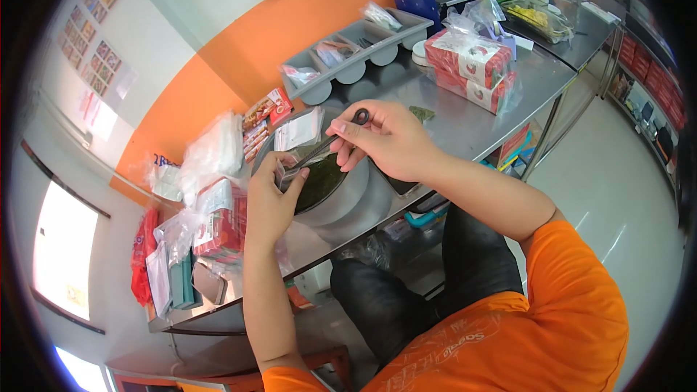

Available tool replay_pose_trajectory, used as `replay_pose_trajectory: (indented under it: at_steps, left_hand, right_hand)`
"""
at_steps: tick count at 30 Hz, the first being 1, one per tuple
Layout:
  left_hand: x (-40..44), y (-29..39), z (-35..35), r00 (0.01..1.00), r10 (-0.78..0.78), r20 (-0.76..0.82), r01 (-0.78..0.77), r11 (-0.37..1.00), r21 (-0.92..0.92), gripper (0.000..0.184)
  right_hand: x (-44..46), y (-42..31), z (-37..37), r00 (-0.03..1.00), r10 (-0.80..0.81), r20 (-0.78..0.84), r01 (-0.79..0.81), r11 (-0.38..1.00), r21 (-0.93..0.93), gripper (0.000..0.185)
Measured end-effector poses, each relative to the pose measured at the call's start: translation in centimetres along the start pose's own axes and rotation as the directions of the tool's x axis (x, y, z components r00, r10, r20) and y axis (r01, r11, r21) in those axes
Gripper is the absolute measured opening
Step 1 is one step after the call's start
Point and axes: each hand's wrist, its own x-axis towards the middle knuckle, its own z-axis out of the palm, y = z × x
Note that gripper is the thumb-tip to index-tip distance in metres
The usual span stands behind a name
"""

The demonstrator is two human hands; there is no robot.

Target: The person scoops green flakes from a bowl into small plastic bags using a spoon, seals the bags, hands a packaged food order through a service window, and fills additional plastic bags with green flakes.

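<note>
Right hand, raised over the near edge of the worktop, grasps a dark long-handled utensil between thumb and fingers; the ringed handle end projects above the grip. Utensil slants down to the left, its lower end at the left hand. Left hand pinches a small clear packet at that lower end; whether the utensil tip sits inside it, cannot tell. Both hands are above a round metal basin with dark green contents.

Surroundings: white sheet-like item at the far side of the basin; small green piece on the worktop, right of the basin. Grey compartment tray farther back, holding small plastic-wrapped items. Two stacked red-and-white boxes on the far right; clear plastic bags and another red box to the left.
</note>
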Motion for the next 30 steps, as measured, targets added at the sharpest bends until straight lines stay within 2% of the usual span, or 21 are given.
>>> replay_pose_trajectory:
  at_steps: [4, 7, 10, 20, 25, 30]
  left_hand:
    - [0.1, -0.8, 0.1, 0.999, -0.043, -0.001, 0.043, 0.999, -0.033, 0.024]
    - [0.1, -1.1, 0.3, 1.000, -0.027, -0.002, 0.026, 0.989, -0.143, 0.022]
    - [0.1, -0.6, 0.0, 0.996, -0.076, 0.043, 0.084, 0.974, -0.212, 0.021]
    - [0.2, -0.2, -0.4, 0.985, -0.151, 0.081, 0.171, 0.896, -0.410, 0.028]
    - [0.3, -0.5, -0.5, 0.982, -0.161, 0.104, 0.191, 0.857, -0.479, 0.029]
    - [0.2, 0.3, -0.5, 0.985, -0.159, 0.061, 0.168, 0.867, -0.469, 0.032]
  right_hand:
    - [0.2, -0.5, -0.3, 1.000, -0.005, -0.031, 0.006, 0.999, 0.035, 0.024]
    - [0.2, -1.0, -0.4, 0.998, -0.023, -0.055, 0.025, 0.999, 0.040, 0.025]
    - [0.4, -1.4, -0.4, 0.997, -0.034, -0.066, 0.037, 0.999, 0.037, 0.026]
    - [0.9, -1.9, 0.4, 0.997, -0.013, -0.079, 0.016, 0.999, 0.035, 0.028]
    - [1.0, -1.6, 0.2, 0.990, -0.072, -0.125, 0.079, 0.996, 0.049, 0.029]
    - [0.9, -1.7, -0.3, 0.968, -0.113, -0.225, 0.140, 0.984, 0.109, 0.029]
